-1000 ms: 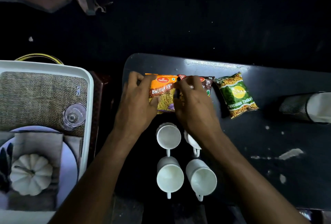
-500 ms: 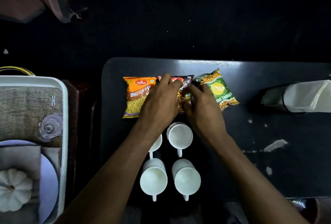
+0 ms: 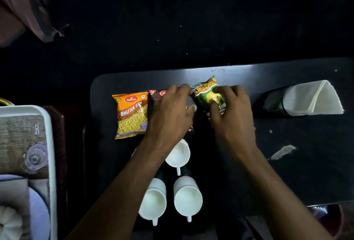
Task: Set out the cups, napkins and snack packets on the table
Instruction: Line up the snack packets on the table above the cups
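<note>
I am pinching the green snack packet (image 3: pixel 209 96) with my right hand (image 3: pixel 230 117) at the frame's centre, on the dark counter (image 3: pixel 287 163). My left hand (image 3: pixel 170 113) is lying over the brown packet (image 3: pixel 158 95), fingers curled, perhaps gripping it. The orange packet (image 3: pixel 131 114) is lying just left; white cups (image 3: pixel 180 188) are standing below.

Both bare forearms reach forward from the lower edge, converging. The left hand (image 3: pixel 170 113) lies palm down, fingers curled, thumb stretched toward the right. The right hand (image 3: pixel 229 111) is also palm down, its fingertips (image 3: pixel 217 91) and thumb pinching together.
</note>
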